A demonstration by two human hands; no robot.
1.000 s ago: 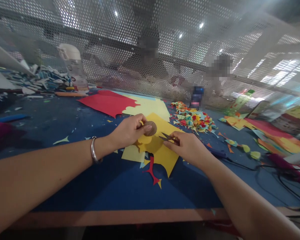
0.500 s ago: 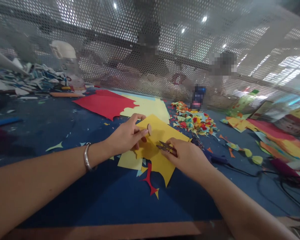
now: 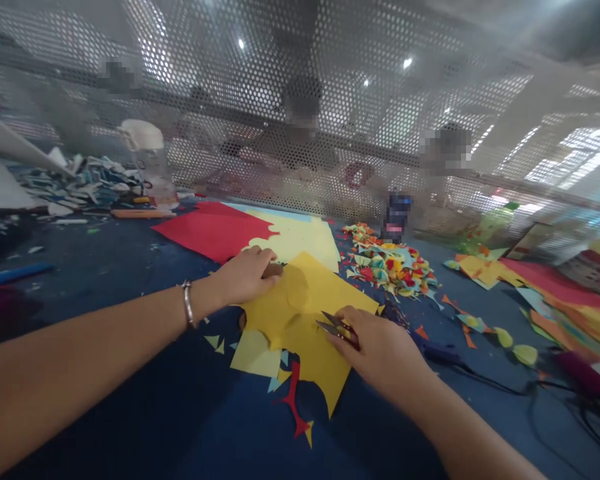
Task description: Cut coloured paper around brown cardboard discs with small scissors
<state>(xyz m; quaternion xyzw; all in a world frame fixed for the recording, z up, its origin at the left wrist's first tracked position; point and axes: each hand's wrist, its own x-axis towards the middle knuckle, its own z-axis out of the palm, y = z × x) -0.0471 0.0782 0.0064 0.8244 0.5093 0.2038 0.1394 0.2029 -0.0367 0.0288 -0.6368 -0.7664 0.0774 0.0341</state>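
My left hand [image 3: 250, 275] is closed at the upper left edge of a yellow paper sheet [image 3: 323, 350] with scalloped cut-outs. Between its thumb and fingers shows a small brown disc [image 3: 273, 270], partly hidden. A faint round outline [image 3: 299, 293] is visible on the yellow sheet; whether it is a loose piece or a mark I cannot tell. My right hand [image 3: 375, 340] grips small thread snips [image 3: 337, 327], blades apart and pointing left over the sheet. Under the yellow sheet lies a pale yellow piece [image 3: 255, 357], near a red paper offcut [image 3: 294, 403].
Behind lie a red sheet [image 3: 215, 230] and a pale yellow sheet [image 3: 310, 243]. A heap of colourful paper bits [image 3: 393, 263] is at right, near a cable [image 3: 500, 380]. A bottle [image 3: 153, 163] stands at back left, before a perforated metal screen [image 3: 260, 147].
My left hand has moved left and down with the brown disc, from over the yellow sheet to its edge. The round outline now shows on the sheet. The whole view has shifted slightly.
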